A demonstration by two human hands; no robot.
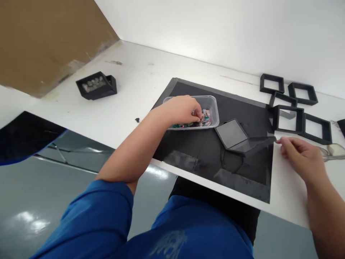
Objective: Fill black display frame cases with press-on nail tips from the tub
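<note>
Right hand (302, 156) pinches thin dark translucent film (260, 142), whose tug could drag the flat black-and-grey square panel (232, 133) across the black mat (246, 113); left hand's (185, 109) curled fingers, grip unclear, dip into the clear plastic tub (216, 109).

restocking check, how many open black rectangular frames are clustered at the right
5: back-left frame, back-right frame, middle frame, partly covered, front-left frame, front-right frame. Others may be hidden behind these.

Small pieces (207, 118) partly hidden by left hand (185, 109), black object (342, 126) cropped
</note>
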